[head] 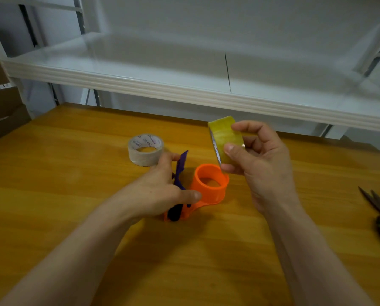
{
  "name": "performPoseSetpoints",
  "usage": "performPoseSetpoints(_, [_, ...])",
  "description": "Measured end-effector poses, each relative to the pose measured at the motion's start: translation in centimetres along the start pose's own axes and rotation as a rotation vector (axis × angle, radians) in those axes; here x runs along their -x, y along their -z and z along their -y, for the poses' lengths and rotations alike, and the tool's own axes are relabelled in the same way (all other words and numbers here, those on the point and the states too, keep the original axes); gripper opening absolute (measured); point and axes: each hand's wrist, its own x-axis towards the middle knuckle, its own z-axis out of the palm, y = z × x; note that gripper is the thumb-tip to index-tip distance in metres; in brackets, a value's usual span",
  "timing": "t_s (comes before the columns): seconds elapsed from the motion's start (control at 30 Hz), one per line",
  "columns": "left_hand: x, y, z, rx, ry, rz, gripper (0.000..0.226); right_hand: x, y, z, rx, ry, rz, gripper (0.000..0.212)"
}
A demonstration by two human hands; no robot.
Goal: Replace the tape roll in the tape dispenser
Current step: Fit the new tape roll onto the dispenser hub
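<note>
Blurred blue brand print, partly legible as "ASS", on the core of the clear tape roll

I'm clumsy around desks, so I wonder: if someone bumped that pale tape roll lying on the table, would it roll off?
Probably not: the pale tape roll lies flat, hole upward, on the wooden table, so a nudge would likely slide it, not roll it. Its wall looks thin, with little tape left, so it is probably light and easy to shift.

One head-worn view, close over the desk
I look forward and down; left hand and right hand sit mid-frame, a white shelf above.
</note>
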Motion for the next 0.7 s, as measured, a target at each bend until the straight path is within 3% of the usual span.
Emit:
performPoseSetpoints(0.2, [-0.3,0.6,0.2,0.019,-0.049,-0.063,0.074,0.0,0.1,-0.2,0.045,0.009,-0.002,0.036])
performPoseSetpoints(0.4, [-0.2,1.6,0.8,-0.114,0.016,0.024,0.097,0.0,0.1,-0.3,0.07,0.008,-0.006,0.035])
performPoseSetpoints(0.53, [-0.6,1.9,1.4,-0.333,0.054,0.012,0.066,0.0,0.1,-0.4,0.078,-0.001,-0.003,0.035])
performPoseSetpoints(0.7, [-1.2,2.2,1.9,-0.147,0.038,-0.073,0.041,0.0,0.0,-0.3,0.088,0.002,-0.004,0.035])
